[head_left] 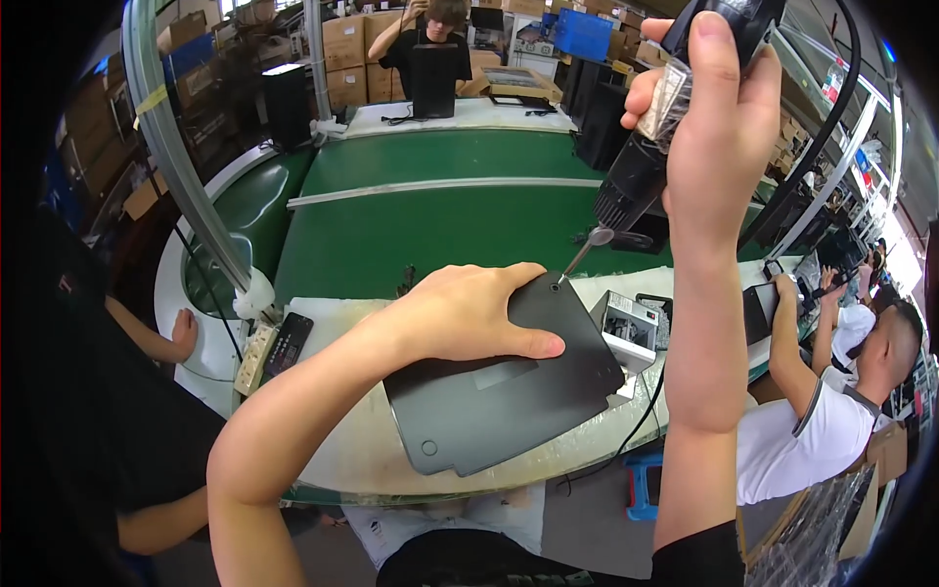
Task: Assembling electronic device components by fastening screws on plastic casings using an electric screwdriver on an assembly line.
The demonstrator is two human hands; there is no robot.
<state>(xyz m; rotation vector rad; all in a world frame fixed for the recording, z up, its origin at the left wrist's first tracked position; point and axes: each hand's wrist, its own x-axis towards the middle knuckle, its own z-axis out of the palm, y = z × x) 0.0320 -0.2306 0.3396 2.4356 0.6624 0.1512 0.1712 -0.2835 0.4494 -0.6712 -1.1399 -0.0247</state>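
A flat black casing (489, 411) with a notched near edge and round feet lies on the pale worktop, slightly turned. Across its far left part rests my left hand (465, 308), thumb and forefinger spread apart over the surface. High on the right, my right hand (719, 127) is wrapped round a black electric screwdriver (626, 191), partly covered in clear wrap. The tool slants down to the left. Its thin bit (577, 262) meets the casing at a small round recess (555, 288) by the far corner; whether a screw sits there I cannot tell.
A white boxy device (626, 328) stands just right of the casing. Left are a power strip (256, 357) and a dark handheld item (290, 342). Beyond runs a green conveyor belt (440, 230). Co-workers stand across it and sit at right; another person's arm (147, 328) is at left.
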